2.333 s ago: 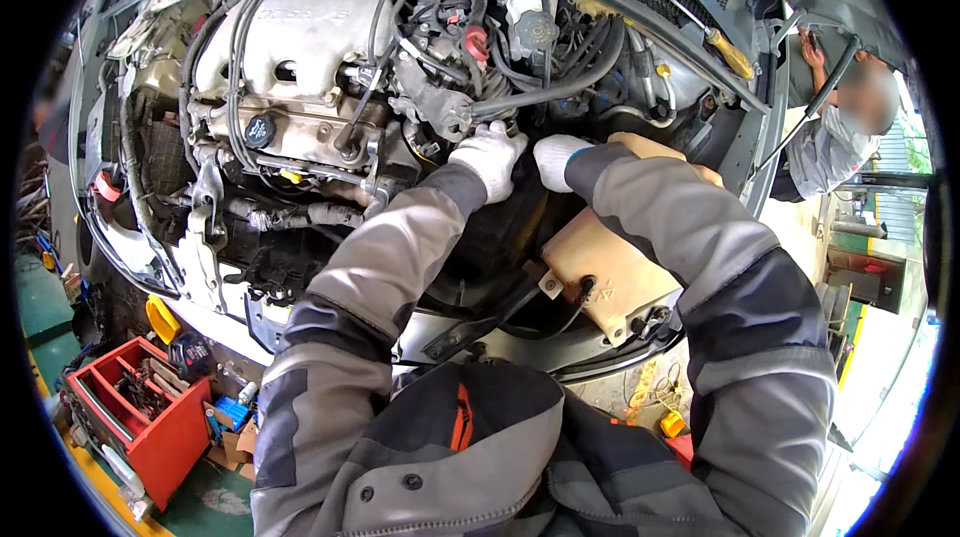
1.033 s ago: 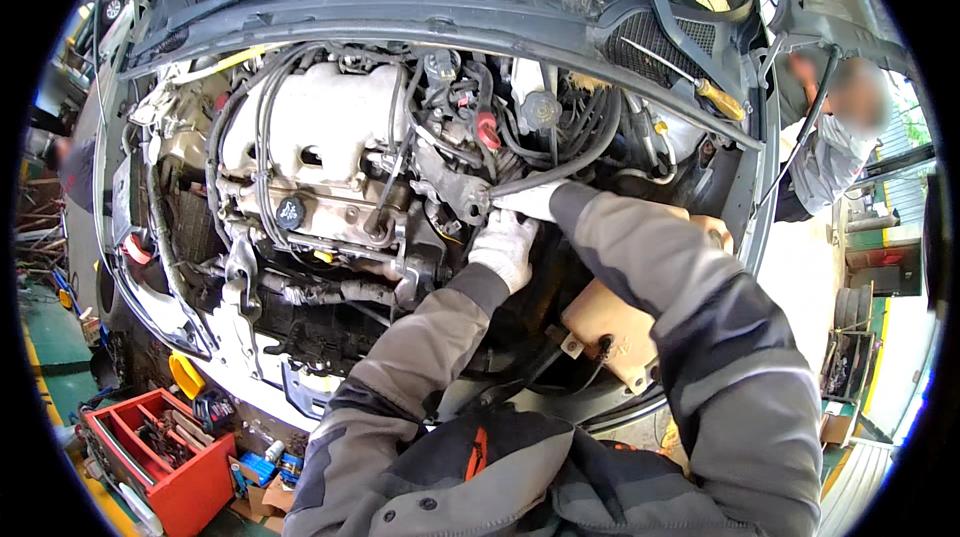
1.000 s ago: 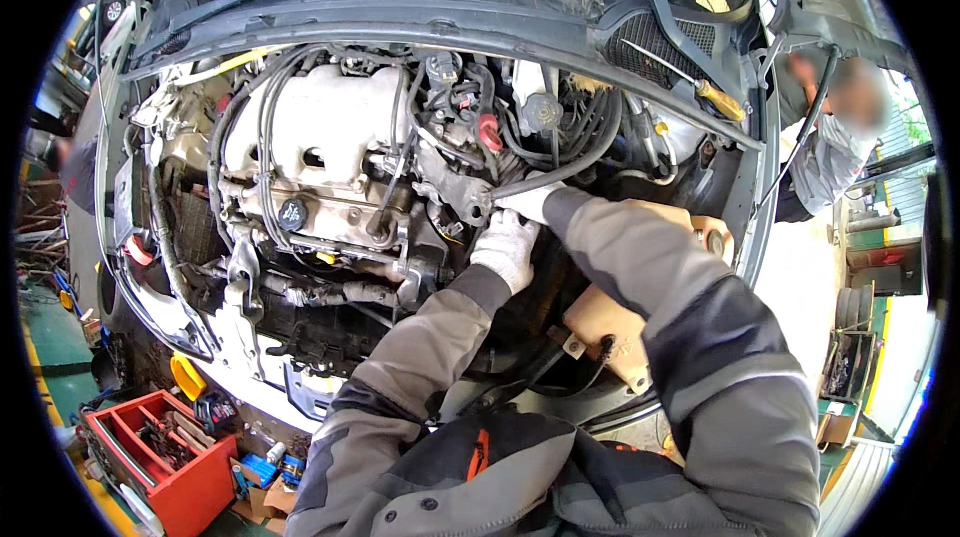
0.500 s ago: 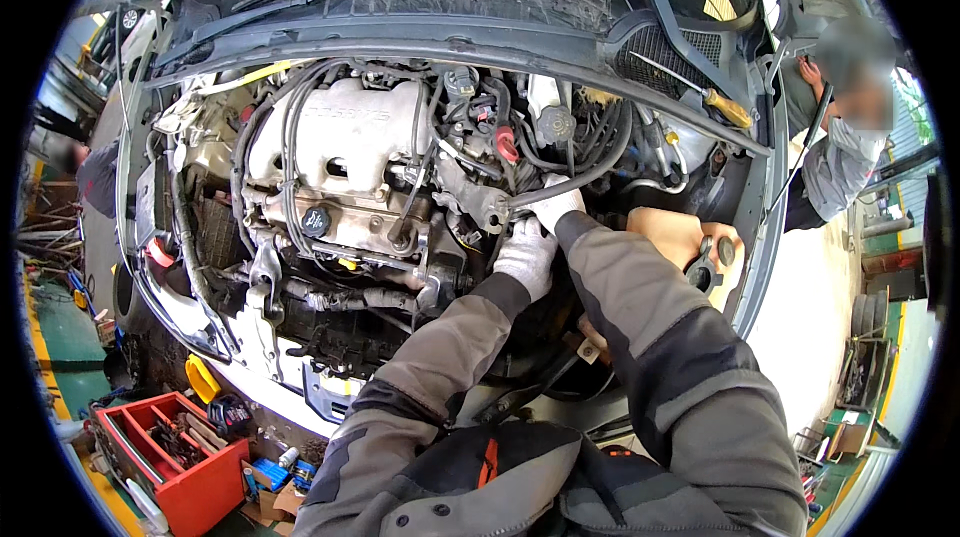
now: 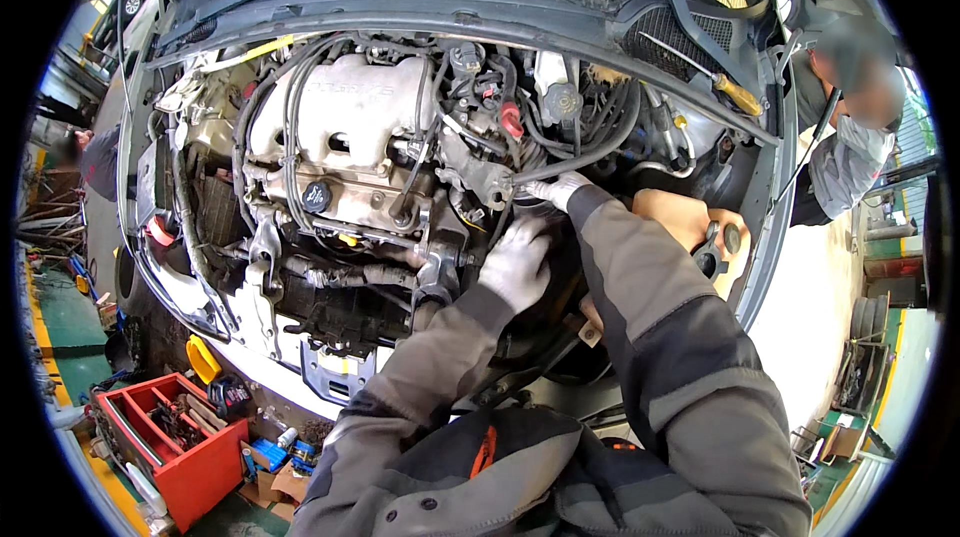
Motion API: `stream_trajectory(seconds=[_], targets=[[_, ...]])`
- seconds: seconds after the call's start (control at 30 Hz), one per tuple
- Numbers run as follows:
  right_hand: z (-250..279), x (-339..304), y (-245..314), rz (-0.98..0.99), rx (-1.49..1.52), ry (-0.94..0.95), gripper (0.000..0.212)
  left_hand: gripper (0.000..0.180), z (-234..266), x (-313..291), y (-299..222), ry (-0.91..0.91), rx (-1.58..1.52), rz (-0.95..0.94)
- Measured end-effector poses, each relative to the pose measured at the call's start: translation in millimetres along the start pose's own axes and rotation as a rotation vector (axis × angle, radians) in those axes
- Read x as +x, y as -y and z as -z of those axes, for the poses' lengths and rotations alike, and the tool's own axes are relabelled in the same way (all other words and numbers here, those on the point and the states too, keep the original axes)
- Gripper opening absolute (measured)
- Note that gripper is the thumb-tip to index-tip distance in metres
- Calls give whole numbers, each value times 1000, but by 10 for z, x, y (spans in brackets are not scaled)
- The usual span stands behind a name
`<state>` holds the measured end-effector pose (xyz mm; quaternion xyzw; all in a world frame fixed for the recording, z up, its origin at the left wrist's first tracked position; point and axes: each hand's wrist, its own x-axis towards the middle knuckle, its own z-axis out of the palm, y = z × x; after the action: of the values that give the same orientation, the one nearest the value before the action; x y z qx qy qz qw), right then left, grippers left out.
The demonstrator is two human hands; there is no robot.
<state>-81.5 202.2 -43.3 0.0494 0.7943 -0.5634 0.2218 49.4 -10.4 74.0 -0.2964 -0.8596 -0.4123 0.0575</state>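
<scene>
Both my hands wear white gloves and reach into the engine bay, right of the silver engine cover (image 5: 345, 102). My left hand (image 5: 517, 262) is lower, its fingers curled in beside the engine's end; their tips are hidden and slightly blurred. Just above it, my right hand (image 5: 562, 191) has its fingers bent in under a thick black hose (image 5: 590, 159), beside a grey metal bracket (image 5: 480, 175). Whatever either hand grips is hidden. A red-capped connector (image 5: 511, 120) and a reservoir cap (image 5: 563, 102) sit above my right hand.
A tan plastic reservoir (image 5: 665, 217) stands right of my right forearm. A yellow-handled screwdriver (image 5: 738, 95) lies on the cowl edge. On the floor at lower left is a red toolbox (image 5: 205, 472). Another person (image 5: 840, 147) stands at the right, and part of someone shows at far left.
My left hand has drawn slightly down and left, away from my right hand. My right hand has turned a little, with its fingers now pointing left under the hose.
</scene>
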Motion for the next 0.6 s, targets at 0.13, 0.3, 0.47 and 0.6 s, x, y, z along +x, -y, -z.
stream_trajectory(seconds=[0.13, 0.3, 0.47, 0.6], targets=[[-12, -129, 73, -19, -37, -58, 62, 20, 132, -311, 201, -443, -305, 246], [105, -190, 39, -47, -56, -243, 80, 14, -45, 111, 943, -71, 51, -68], [84, -77, 94, -4, -150, -178, 77, 39, -408, 418, 1775, 309, 351, 132], [-53, -276, 369, 33, -86, -137, 66, 58, -230, 388, 1695, 425, -186, 493]])
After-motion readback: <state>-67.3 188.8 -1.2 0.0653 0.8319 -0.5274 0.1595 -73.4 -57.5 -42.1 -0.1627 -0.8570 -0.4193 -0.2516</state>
